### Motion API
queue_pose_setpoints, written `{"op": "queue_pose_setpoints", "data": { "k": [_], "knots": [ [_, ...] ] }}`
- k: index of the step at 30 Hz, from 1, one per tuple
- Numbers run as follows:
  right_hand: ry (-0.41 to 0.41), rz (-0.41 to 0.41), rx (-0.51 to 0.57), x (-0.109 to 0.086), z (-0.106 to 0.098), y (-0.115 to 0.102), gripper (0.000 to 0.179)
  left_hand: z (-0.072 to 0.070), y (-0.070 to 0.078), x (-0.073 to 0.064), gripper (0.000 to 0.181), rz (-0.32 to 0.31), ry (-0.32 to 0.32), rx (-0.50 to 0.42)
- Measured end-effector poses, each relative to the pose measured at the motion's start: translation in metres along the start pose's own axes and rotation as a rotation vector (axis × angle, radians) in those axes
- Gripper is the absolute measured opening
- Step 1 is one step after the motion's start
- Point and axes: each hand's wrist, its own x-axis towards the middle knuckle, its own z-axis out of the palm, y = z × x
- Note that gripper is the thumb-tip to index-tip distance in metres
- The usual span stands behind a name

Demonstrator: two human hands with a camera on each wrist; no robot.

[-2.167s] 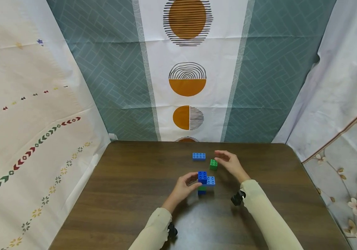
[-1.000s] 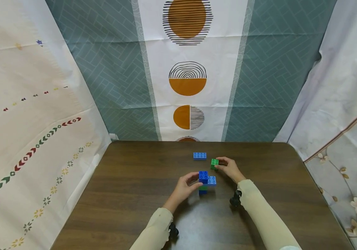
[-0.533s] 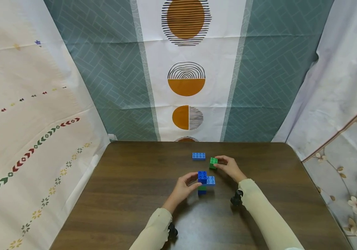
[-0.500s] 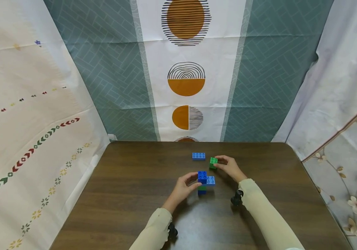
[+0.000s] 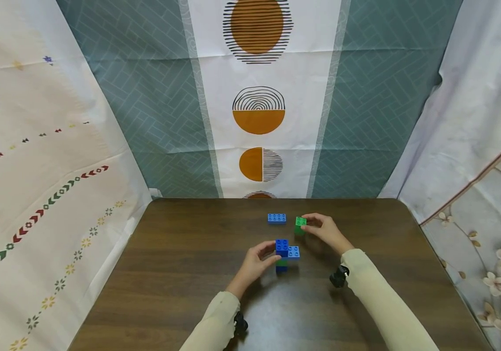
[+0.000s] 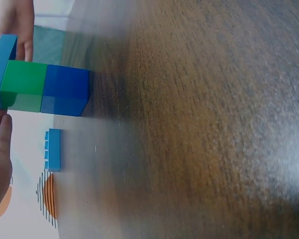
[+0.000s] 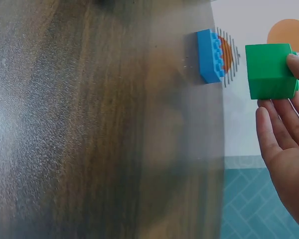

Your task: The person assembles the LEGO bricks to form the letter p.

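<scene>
In the head view my left hand (image 5: pixel 254 267) grips the upper part of a brick stack (image 5: pixel 281 248) that stands on the table. A dark blue brick tops it, over a light blue brick (image 5: pixel 293 252) jutting to the right; the left wrist view shows a green brick (image 6: pixel 25 85) and a dark blue brick (image 6: pixel 66 90) beneath. Behind the stack, to the right, my right hand (image 5: pixel 325 232) pinches a separate green brick (image 7: pixel 270 72) between thumb and fingers, raised a little off the tabletop.
A loose light blue long brick (image 5: pixel 276 218) lies near the far edge of the brown wooden table (image 5: pixel 189 273), left of the green brick. Patterned cloths (image 5: pixel 158 122) hang behind the table and at both sides.
My right hand has come down to the loose green brick, taken hold of it and lifted it slightly. My left hand has stayed on the stack.
</scene>
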Motion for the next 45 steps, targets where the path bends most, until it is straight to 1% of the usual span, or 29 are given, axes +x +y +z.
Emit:
{"op": "queue_pose_setpoints", "data": {
  "k": [4, 8, 12, 17, 19, 23, 29, 31, 39, 45],
  "knots": [
    [-0.019, -0.026, 0.019, -0.004, -0.003, -0.004, 0.042, -0.001, 0.0, -0.001, 0.037, 0.006, -0.006, -0.007],
    [-0.03, -0.06, 0.008, -0.006, -0.005, -0.003, 0.042, -0.001, 0.0, -0.001, 0.037, 0.004, 0.0, 0.023],
    [-0.041, -0.067, 0.014, -0.011, -0.007, -0.009, 0.041, -0.001, 0.0, -0.001, 0.036, 0.015, 0.001, 0.028],
    [-0.048, -0.097, 0.0, -0.018, -0.01, -0.014, 0.039, 0.0, 0.002, -0.002, 0.037, 0.001, 0.001, 0.027],
    [-0.044, -0.102, -0.002, -0.02, -0.011, -0.016, 0.039, 0.0, 0.002, -0.002, 0.037, -0.006, 0.002, 0.029],
    [-0.047, -0.101, 0.002, -0.025, -0.012, -0.019, 0.038, 0.0, 0.002, -0.001, 0.037, 0.0, 0.005, 0.037],
    [-0.068, -0.114, -0.031, -0.032, -0.014, -0.024, 0.037, 0.0, 0.004, -0.001, 0.037, -0.026, 0.004, 0.05],
    [-0.07, -0.119, -0.037, -0.035, -0.014, -0.026, 0.036, 0.0, 0.004, -0.002, 0.037, -0.023, 0.003, 0.057],
    [-0.102, -0.175, 0.006, -0.047, -0.012, -0.027, 0.034, 0.0, 0.005, -0.002, 0.037, -0.018, -0.008, 0.051],
    [-0.123, -0.208, 0.025, -0.057, -0.008, -0.027, 0.033, -0.001, 0.004, -0.003, 0.037, -0.014, -0.005, 0.053]
  ]
}}
